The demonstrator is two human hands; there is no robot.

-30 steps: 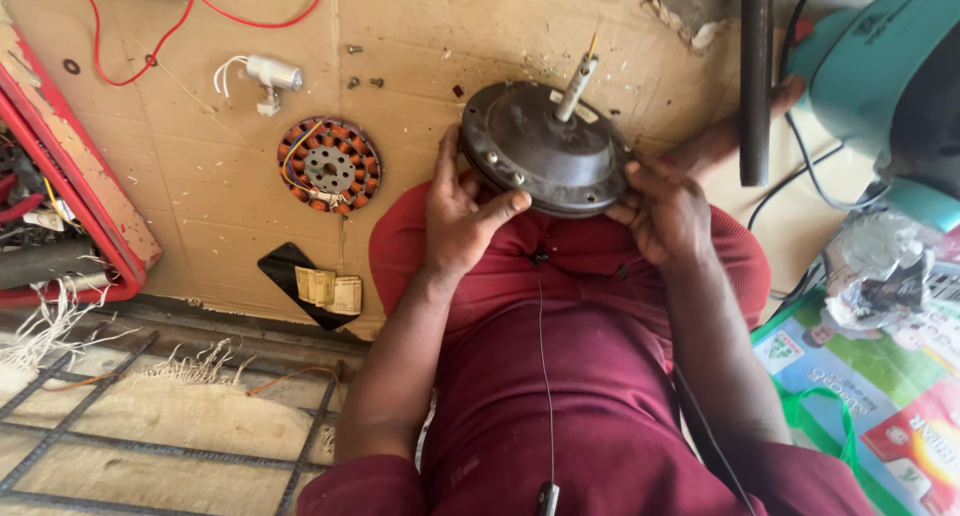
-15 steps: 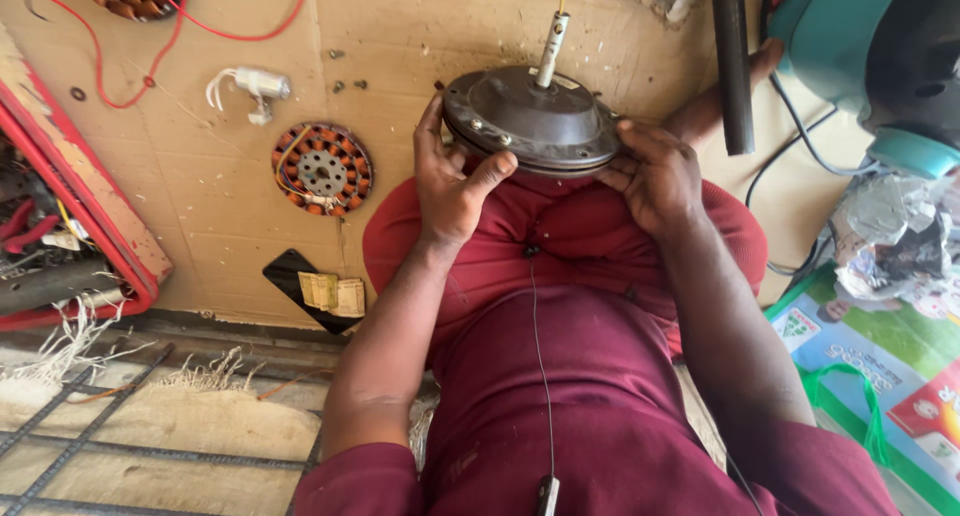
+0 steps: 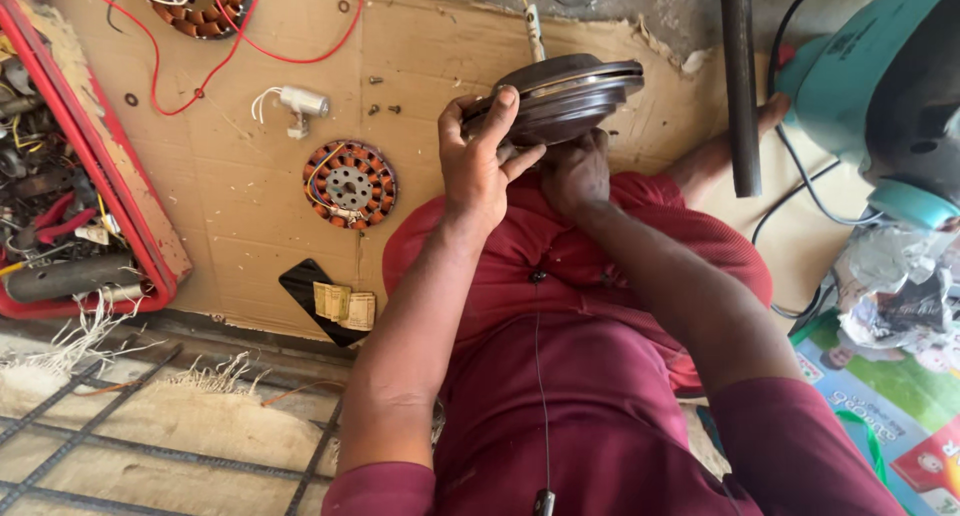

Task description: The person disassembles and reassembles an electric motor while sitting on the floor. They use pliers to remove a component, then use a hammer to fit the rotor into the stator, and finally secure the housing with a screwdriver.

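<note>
Cardboard sheet point(image 3: 250, 206) covers floor; red toolbox point(image 3: 120, 196) left, wound stator point(image 3: 349, 184) centre.

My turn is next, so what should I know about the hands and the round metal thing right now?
Left hand: grips the near-left rim of the round motor housing, thumb on top.
Right hand: under the housing, supporting it from below.
Housing: held tilted on edge above the lap, shaft pointing up and away.
On the cardboard: a copper-wound stator, a small white capacitor, a few loose screws.
Red toolbox sits at the left.
Done: the stator lies out on the cardboard.
Left: the housing is in hand, not set down.
</note>
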